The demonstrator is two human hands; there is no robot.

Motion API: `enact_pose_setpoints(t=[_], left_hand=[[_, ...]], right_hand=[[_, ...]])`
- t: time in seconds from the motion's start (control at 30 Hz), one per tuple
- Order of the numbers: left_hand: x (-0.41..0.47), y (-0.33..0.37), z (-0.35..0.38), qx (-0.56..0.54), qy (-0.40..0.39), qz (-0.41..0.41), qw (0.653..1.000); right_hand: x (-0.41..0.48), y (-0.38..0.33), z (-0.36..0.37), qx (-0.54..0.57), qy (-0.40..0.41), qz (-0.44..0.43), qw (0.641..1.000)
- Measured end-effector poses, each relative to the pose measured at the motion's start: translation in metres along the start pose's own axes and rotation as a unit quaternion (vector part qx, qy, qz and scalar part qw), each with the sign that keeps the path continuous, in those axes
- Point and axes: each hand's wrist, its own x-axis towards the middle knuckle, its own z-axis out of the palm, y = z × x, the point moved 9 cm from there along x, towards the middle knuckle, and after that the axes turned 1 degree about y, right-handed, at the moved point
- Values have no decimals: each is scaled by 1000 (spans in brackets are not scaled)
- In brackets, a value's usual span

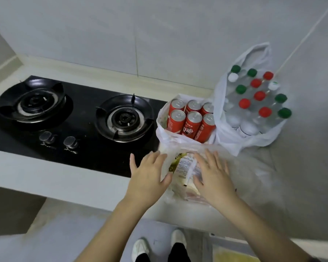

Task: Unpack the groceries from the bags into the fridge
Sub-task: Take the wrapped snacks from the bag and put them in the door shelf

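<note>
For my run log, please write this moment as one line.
stage: unpacking start | left hand: open, on clear bag | right hand: open, on same bag | red cans, bottles: still bagged

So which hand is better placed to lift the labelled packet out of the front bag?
Probably the right hand: it lies flat on the labelled packet in the front bag. The left hand rests at the bag's left side, better suited to steadying it.

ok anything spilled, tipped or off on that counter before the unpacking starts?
Nothing spilled or damaged. One oddity: the bag of red cans sits hard against the gas hob, right beside its right-hand burner. No flame shows. Cans and the bottles stand upright. Both hands, left hand and right hand, are open on the front bag.
</note>
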Motion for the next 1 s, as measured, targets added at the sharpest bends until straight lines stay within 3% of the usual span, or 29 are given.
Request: enact_pose_setpoints(t=[0.2, 0.37, 0.5, 0.6, 0.73, 0.87, 1.0], left_hand=[[3, 22, 35, 1, -21, -10, 1000], [5, 12, 54, 44, -48, -45, 997], [3, 11, 58, 59, -46, -58, 995], [6, 17, 50, 42, 15, -52, 998], [13, 43, 33, 20, 141, 34, 989], [31, 50, 56, 70, 95, 26, 993], [44, 55, 100, 147, -28, -3, 989]], right_hand=[[0, 2, 25, -5, -73, -105, 992], [9, -6, 40, -16, -152, -155, 976], [18, 7, 26, 22, -168, -160, 973], [30, 23, 3, 46, -127, -153, 979], [43, 43, -16, 72, -86, -137, 984], [50, 51, -28, 81, -56, -128, 987], [53, 52, -30, 84, -43, -125, 988]])
